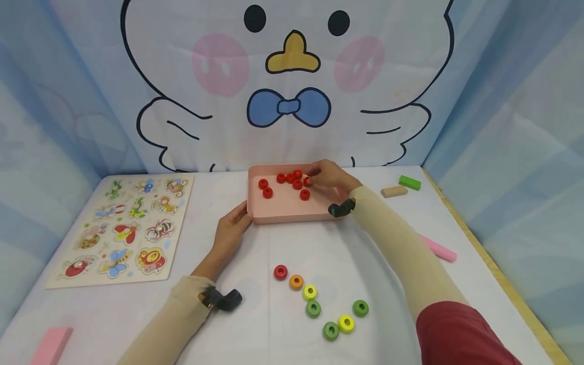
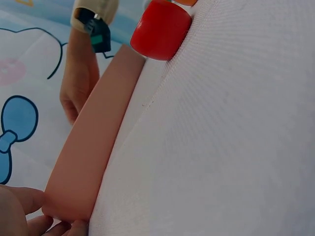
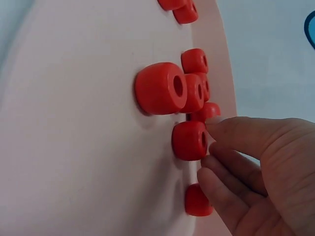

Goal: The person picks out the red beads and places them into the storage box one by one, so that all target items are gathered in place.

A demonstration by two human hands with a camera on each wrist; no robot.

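A pink tray (image 1: 292,210) sits mid-table and holds several red rings (image 1: 267,192). My left hand (image 1: 231,223) grips its front left corner, and its fingertips (image 2: 19,206) wrap the tray wall (image 2: 83,157) in the left wrist view. My right hand (image 1: 330,176) reaches into the tray's far right side. Its curled fingertips (image 3: 212,129) pinch one red ring (image 3: 189,141) that lies on the tray floor (image 3: 88,147) beside a cluster of other red rings (image 3: 160,88). Loose rings lie on the table in front: red (image 1: 280,272), orange (image 1: 296,282), yellow (image 1: 309,292) and green (image 1: 360,307).
An animal puzzle board (image 1: 128,228) lies at the left. A pink block (image 1: 50,344) sits at the near left, a pink stick (image 1: 438,249) at the right. A wooden block (image 1: 394,191) and a green block (image 1: 409,182) lie far right. Fabric walls enclose the table.
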